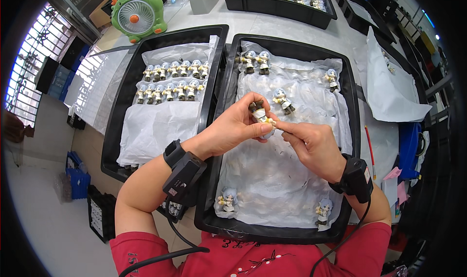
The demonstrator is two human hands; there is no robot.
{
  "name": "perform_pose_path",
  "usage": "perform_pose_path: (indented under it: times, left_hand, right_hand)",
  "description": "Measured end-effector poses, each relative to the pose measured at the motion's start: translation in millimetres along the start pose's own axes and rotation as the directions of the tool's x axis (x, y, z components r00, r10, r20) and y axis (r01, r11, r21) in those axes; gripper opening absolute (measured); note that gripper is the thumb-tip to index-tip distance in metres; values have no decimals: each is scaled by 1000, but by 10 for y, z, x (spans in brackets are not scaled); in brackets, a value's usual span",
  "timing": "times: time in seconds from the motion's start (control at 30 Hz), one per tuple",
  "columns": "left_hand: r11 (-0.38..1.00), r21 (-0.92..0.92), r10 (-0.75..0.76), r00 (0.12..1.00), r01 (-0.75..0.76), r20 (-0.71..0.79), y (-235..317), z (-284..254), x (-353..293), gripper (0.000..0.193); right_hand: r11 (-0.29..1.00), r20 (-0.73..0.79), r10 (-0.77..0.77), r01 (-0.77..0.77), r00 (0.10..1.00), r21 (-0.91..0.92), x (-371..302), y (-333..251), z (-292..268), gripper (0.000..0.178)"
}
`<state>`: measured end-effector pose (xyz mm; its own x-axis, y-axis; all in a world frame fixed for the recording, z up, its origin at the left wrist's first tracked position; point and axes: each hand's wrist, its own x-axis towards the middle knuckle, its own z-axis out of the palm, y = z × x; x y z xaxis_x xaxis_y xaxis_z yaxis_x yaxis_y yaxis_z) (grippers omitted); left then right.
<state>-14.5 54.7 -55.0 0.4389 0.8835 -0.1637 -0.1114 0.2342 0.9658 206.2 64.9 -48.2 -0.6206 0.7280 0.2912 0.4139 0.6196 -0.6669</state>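
The near tray (272, 234), scattered figurines (282, 101) on its paper (272, 194), lies right of a second tray (116, 131) (two rows of figurines (169, 91) in it). Behind both, on the tabletop (243, 24), stand a fan (138, 19), left, and a third tray (277, 8), right.

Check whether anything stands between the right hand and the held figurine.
Nothing visible separates them: the right hand reaches right up to the figurine. The left hand grips it, its thumb partly covering the figurine near the head.
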Motion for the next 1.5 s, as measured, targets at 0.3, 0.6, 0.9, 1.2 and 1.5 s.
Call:
perform_pose_path:
  times: [0.3, 0.6, 0.9, 1.2, 1.5]
  left_hand:
    - [1000, -8, -9, 1000, 9, -2, 18, 7, 0, 38]
    - [1000, -14, -18, 1000, 18, -5, 16, 8, -3, 40]
    - [999, -31, -17, 1000, 17, 3, 15, 7, -4, 40]
    - [1000, -15, -16, 1000, 16, -5, 19, 11, 1, 40]
    - [999, -30, -23, 1000, 23, 8, 16, 1, -2, 40]
  right_hand:
    - [1000, -3, 5, -5, 1000, 10, -3, 5, -7, 26]
    - [1000, -8, 2, -2, 1000, -3, 0, 2, 0, 24]
    - [1000, -18, -1, 1, 1000, 22, -2, 4, 8, 23]
    - [1000, 0, 19, -19, 1000, 9, 4, -5, -8, 24]
    - [996, 90, 84, -87, 992, 22, 8, -51, -60, 30]
